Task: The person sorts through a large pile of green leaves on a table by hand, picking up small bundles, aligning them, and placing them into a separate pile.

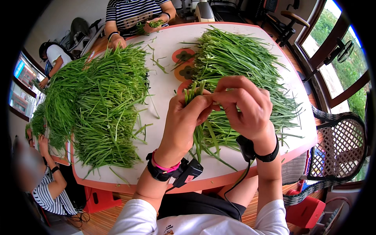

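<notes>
My left hand is closed around a small bunch of chives, cut stem ends up and green leaves hanging below the fist. Against its thumb and fingertips, my right hand pinches with bent fingers; what lies between them is hidden. Behind and under my hands, a big heap of chives is spread over the right half of the white table. Another thick heap of chives covers the left side.
Across the table a person in a striped top holds some chives, and more people work at the left. Loose leaves lie mid-table by orange round prints. A woven-back chair and red stool stand at the right, another red stool lower left.
</notes>
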{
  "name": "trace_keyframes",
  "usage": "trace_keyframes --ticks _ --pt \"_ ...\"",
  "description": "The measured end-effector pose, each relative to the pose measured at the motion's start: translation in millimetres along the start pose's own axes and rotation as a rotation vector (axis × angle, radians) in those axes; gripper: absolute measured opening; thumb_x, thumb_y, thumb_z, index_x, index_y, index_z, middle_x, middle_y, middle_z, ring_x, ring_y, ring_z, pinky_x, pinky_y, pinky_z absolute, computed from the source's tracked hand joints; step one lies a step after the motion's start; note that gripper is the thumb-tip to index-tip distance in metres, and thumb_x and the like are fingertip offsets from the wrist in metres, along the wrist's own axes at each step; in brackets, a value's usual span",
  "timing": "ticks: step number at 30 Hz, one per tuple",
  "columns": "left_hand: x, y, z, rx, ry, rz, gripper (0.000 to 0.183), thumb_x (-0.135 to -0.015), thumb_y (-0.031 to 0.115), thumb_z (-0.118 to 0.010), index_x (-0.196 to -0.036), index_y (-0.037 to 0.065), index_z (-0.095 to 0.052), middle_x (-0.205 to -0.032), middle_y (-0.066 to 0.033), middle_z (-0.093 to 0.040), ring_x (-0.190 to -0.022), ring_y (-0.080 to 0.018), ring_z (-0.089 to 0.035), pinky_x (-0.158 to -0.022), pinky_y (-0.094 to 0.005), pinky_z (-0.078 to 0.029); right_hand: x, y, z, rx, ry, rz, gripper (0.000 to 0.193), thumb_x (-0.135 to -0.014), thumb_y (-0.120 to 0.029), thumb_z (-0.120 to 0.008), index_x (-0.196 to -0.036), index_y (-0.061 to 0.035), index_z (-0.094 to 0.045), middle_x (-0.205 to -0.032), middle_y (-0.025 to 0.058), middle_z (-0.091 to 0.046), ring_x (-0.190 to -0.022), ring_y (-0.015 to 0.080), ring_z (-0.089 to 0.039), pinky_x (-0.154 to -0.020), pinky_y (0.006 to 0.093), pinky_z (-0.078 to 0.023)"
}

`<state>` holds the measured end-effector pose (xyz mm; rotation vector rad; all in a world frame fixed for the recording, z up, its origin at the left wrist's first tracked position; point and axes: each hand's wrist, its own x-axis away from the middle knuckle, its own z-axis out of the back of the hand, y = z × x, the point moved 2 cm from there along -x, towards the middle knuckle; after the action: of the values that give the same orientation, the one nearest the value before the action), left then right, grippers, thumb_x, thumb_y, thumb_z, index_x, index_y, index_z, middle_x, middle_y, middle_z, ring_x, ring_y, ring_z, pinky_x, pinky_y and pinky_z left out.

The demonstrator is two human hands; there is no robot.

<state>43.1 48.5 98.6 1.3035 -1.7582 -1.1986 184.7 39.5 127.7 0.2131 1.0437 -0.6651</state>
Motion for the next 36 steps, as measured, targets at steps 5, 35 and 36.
trace_keyframes --ticks 5,35,36 --pt "-6.6 3.6 7.8 0.139 0.025 -0.023 0.022 -0.093 0.024 -0.050 -0.090 0.003 -0.058 -0.063 0.0053 -0.044 -0.058 -0.0013 -0.036 -0.049 -0.0182 -0.025 -0.2 -3.0 11.0 -0.102 -0.008 -0.064 0.015 -0.068 0.000 -0.067 -0.081 -0.0073 -0.064 -0.082 0.0043 -0.061 -0.060 0.0166 -0.061 -0.047 0.0267 -0.048" --pt "3.0 56.7 63.3 0.579 -0.038 -0.069 0.029 -0.092 0.014 -0.052 -0.117 0.001 -0.049 -0.057 0.0081 -0.025 -0.045 -0.0014 -0.020 -0.041 -0.0181 -0.018 46.8 18.7 -55.0 0.349 -0.629 -0.500 0.006 -0.077 -0.015 -0.064 -0.081 -0.0106 -0.063 -0.082 0.0054 -0.060 -0.062 0.0248 -0.058 -0.055 0.0360 -0.046" --pt "3.5 58.5 64.6 0.566 -0.033 -0.082 0.029 -0.092 0.014 -0.051 -0.117 0.001 -0.049 -0.057 0.0079 -0.025 -0.045 -0.0015 -0.020 -0.041 -0.0182 -0.018 36.8 16.3 -48.9 0.269 -0.506 -0.511 0.005 -0.077 -0.012 -0.063 -0.081 -0.0100 -0.062 -0.083 0.0052 -0.060 -0.058 0.0226 -0.058 -0.052 0.0337 -0.046"
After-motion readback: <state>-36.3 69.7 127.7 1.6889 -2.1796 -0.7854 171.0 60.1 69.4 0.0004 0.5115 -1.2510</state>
